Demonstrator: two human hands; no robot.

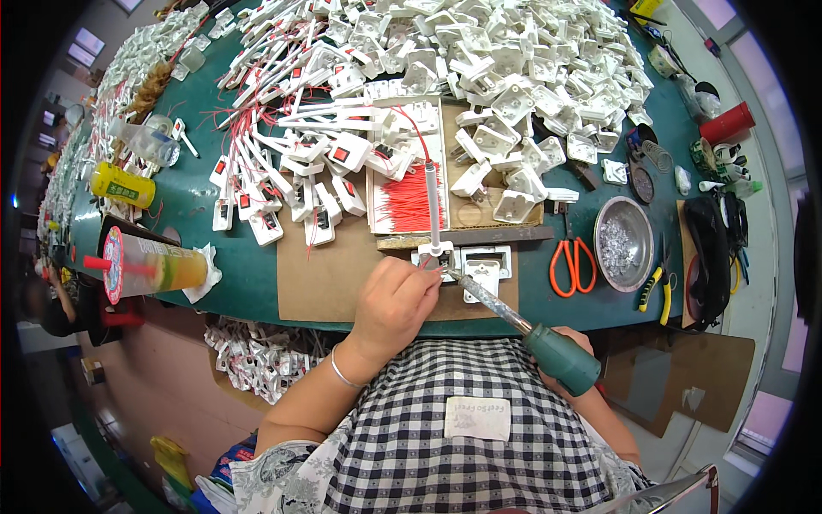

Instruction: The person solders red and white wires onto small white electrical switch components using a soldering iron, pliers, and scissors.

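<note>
My left hand (396, 298) is closed in a pinch at the base of a white plastic plug housing with a long stem (434, 206); a bit of red wire shows at the fingertips, partly hidden by them. My right hand (572, 343), partly hidden behind the handle, is wrapped round a soldering iron (561, 358) with a green grip. The iron's metal tip reaches up and left to the housing, close beside my left fingertips. Just right of the tip lies another open white housing (482, 279) on the brown board (325, 287).
Cut red wires (409, 201) lie in a tray beyond my hands. White housings (514, 51) are heaped at the back. Orange-handled scissors (572, 265), a metal bowl (625, 278) and yellow-handled pliers (658, 295) lie right. A drink cup (158, 267) lies left.
</note>
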